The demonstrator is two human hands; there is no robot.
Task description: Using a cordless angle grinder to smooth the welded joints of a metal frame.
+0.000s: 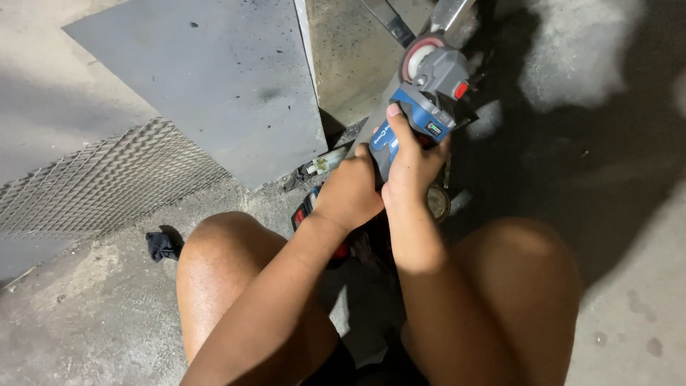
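I hold a blue and grey angle grinder with both hands above the floor, between my bent knees. My right hand wraps the blue body from the right, thumb lying along its top. My left hand grips the rear of the body from the left. The grinder's disc faces a metal bar at the top of the view. A red button shows on the grey head.
A flat grey metal sheet lies to the left, with a panel of expanded mesh beside it. A dark rag sits on the concrete floor. Small tools and a round gauge lie under my hands.
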